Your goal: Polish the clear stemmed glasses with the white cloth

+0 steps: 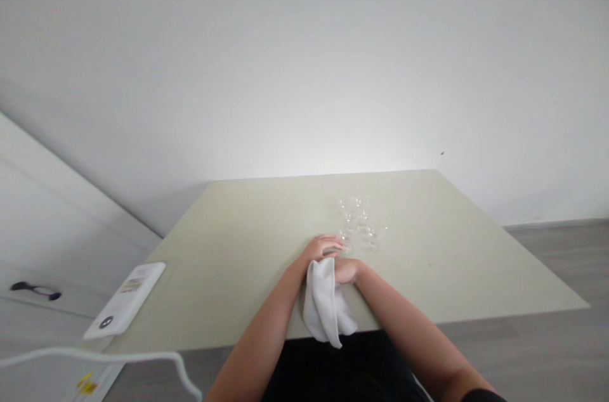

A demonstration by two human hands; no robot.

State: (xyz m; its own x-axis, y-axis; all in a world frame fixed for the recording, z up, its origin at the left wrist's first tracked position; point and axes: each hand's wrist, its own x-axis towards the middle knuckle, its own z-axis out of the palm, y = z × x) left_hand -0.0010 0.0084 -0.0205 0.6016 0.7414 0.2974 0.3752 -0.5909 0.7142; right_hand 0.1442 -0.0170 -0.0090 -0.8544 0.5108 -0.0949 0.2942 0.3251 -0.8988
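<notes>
My left hand reaches over the table with its thumb and fingers apart in a loose curve. The fingertips are close to a small clear glass; whether they touch it I cannot tell. Just below it, my right hand is bent inward and closed on a white cloth, its fingers mostly hidden. The cloth hangs down past the table's front edge, against my dark clothing. Several more clear glass pieces stand grouped beyond my hands; their exact shapes are faint.
The pale green table meets a white wall at its back. On its left edge lies a flat white box. A white cabinet with a dark handle stands at the left. A white curved bar crosses the lower left.
</notes>
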